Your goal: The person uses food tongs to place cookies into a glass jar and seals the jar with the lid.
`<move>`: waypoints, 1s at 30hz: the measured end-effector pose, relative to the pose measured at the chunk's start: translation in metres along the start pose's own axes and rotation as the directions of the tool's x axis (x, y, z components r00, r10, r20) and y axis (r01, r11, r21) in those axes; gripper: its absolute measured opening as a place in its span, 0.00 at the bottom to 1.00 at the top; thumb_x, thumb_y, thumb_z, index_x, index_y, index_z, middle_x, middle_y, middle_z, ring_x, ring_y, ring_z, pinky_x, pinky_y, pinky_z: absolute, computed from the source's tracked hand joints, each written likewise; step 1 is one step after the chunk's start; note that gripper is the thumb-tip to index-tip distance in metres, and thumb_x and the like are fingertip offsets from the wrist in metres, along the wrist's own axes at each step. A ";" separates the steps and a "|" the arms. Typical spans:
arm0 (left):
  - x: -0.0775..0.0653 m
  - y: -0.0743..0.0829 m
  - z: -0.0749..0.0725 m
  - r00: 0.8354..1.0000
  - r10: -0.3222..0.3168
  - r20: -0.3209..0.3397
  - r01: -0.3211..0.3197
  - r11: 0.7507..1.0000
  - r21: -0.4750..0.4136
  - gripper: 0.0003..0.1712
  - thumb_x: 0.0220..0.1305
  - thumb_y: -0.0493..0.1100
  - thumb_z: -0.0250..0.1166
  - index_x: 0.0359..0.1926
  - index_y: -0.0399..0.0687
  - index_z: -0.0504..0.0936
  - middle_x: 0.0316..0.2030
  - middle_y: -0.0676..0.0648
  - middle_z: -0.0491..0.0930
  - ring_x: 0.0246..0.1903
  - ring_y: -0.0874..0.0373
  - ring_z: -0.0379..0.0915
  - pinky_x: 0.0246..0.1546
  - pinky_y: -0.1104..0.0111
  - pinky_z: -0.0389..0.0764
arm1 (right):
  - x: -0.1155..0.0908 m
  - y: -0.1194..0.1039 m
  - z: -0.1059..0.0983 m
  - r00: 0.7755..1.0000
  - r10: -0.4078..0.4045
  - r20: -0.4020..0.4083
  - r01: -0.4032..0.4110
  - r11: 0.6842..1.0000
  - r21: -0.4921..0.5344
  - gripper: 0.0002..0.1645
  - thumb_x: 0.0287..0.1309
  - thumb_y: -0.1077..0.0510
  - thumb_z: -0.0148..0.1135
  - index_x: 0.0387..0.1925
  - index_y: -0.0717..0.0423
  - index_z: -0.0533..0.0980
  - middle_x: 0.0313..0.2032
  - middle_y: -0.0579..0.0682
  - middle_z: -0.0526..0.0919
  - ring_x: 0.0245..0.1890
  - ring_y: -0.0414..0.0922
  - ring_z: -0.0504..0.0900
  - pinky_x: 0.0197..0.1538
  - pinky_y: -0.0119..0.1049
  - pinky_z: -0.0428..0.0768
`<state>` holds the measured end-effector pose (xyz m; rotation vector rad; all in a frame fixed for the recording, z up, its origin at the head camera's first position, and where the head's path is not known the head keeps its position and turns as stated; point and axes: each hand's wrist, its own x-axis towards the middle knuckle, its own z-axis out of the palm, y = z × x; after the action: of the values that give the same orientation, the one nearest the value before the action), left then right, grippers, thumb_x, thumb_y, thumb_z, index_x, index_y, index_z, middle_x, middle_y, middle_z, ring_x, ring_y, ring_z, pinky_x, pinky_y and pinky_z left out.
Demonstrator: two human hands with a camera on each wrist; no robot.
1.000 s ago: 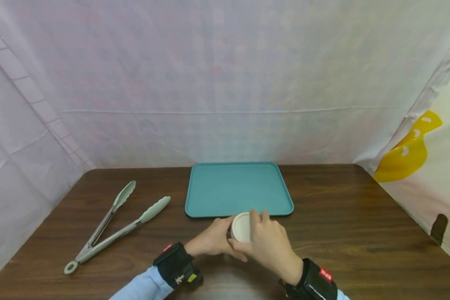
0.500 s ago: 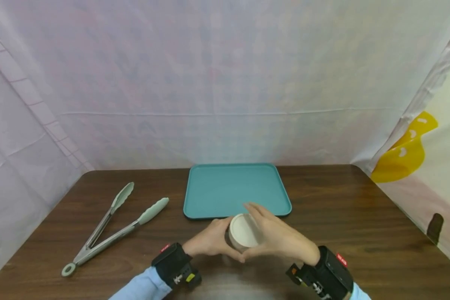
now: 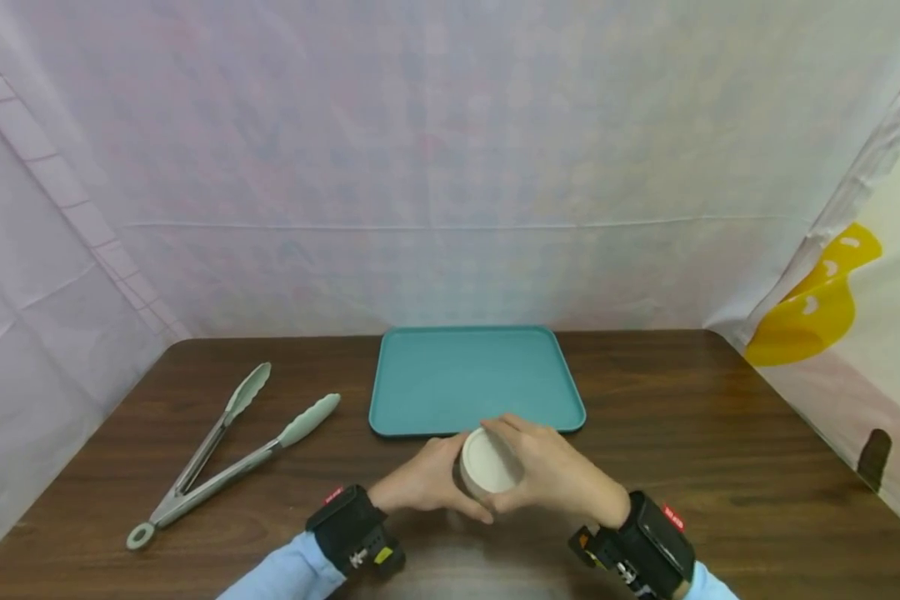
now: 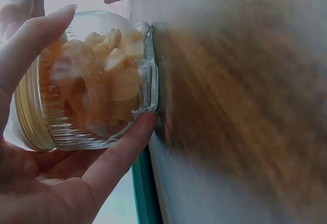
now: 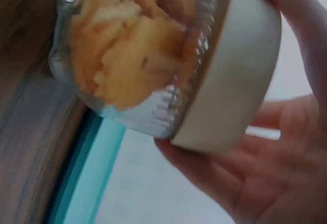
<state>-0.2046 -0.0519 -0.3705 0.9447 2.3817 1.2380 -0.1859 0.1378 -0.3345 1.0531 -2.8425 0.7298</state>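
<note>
A glass jar (image 4: pixel 102 81) stands on the brown table, just in front of the teal tray (image 3: pixel 472 379). Pale orange-brown pieces (image 5: pixel 127 50), perhaps cookies or crackers, fill much of it. My left hand (image 3: pixel 431 479) holds the glass body, thumb on one side and fingers on the other. A cream lid (image 3: pixel 489 461) covers the jar's mouth, and my right hand (image 3: pixel 551 473) grips it by its rim from the right. How tightly the lid sits cannot be told. In the right wrist view, fingers (image 5: pixel 204 178) touch the lid's lower side.
Grey-green tipped tongs (image 3: pixel 217 458) lie spread on the left of the table (image 3: pixel 720 467). White cloth (image 3: pixel 435 167) hangs behind the table's far edge, and more cloth with a yellow shape (image 3: pixel 810 308) hangs on the right.
My right hand loosened from the lid, swung its wrist outward to the right, and now closes round the lid's rim again. The left hand and jar stay nearly in place.
</note>
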 end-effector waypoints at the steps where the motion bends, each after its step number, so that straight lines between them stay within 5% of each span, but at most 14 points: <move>1: 0.000 0.000 0.000 1.000 -0.004 0.000 0.004 1.000 0.003 0.52 0.36 0.49 0.75 0.63 0.48 0.60 0.53 0.48 0.71 0.48 0.57 0.70 0.44 0.69 0.71 | -0.001 -0.002 0.002 0.999 -0.005 -0.041 0.003 0.999 -0.053 0.44 0.38 0.40 0.67 0.55 0.61 0.68 0.44 0.51 0.74 0.34 0.45 0.78 0.29 0.29 0.74; 7: 0.000 0.000 0.001 1.000 -0.011 0.007 0.010 1.000 0.020 0.51 0.37 0.50 0.75 0.63 0.49 0.60 0.52 0.48 0.72 0.47 0.57 0.70 0.44 0.69 0.71 | -0.004 -0.014 0.013 0.973 -0.027 -0.230 -0.036 0.963 -0.268 0.42 0.34 0.37 0.66 0.47 0.62 0.73 0.34 0.53 0.76 0.23 0.42 0.77 0.22 0.29 0.72; 19: 0.001 -0.001 -0.001 1.000 0.005 0.011 -0.005 1.000 0.018 0.50 0.38 0.48 0.75 0.63 0.48 0.61 0.54 0.49 0.71 0.51 0.57 0.68 0.50 0.66 0.68 | -0.005 -0.024 0.020 0.943 0.052 -0.329 -0.164 0.932 -0.324 0.42 0.32 0.36 0.67 0.44 0.63 0.74 0.31 0.53 0.76 0.19 0.44 0.75 0.18 0.32 0.72; 23: 0.001 -0.001 -0.002 1.000 0.004 0.024 -0.005 1.000 0.026 0.50 0.39 0.49 0.74 0.64 0.48 0.60 0.54 0.48 0.70 0.51 0.58 0.68 0.49 0.67 0.68 | -0.007 -0.016 0.020 0.971 0.099 -0.219 -0.140 0.974 -0.179 0.50 0.37 0.31 0.64 0.54 0.63 0.68 0.41 0.56 0.74 0.30 0.45 0.77 0.25 0.33 0.75; 26: 0.001 -0.001 -0.002 1.000 0.016 0.023 -0.017 0.999 0.034 0.50 0.39 0.49 0.74 0.63 0.47 0.60 0.54 0.48 0.70 0.51 0.58 0.68 0.49 0.67 0.69 | -0.009 -0.004 0.015 0.992 0.090 -0.088 -0.088 0.996 0.023 0.57 0.36 0.31 0.64 0.64 0.56 0.57 0.55 0.58 0.65 0.45 0.49 0.73 0.35 0.36 0.76; 30: 0.001 -0.001 -0.001 0.999 0.025 0.023 -0.026 1.000 0.014 0.50 0.39 0.49 0.75 0.63 0.48 0.60 0.54 0.48 0.70 0.51 0.57 0.68 0.49 0.67 0.68 | -0.011 0.015 0.008 0.999 0.037 0.036 -0.046 0.953 0.300 0.60 0.37 0.38 0.69 0.68 0.43 0.46 0.65 0.55 0.50 0.58 0.53 0.63 0.43 0.41 0.74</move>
<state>-0.2062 -0.0524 -0.3705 0.9909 2.3714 1.2144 -0.1857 0.1512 -0.3504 1.0440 -2.8474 1.1921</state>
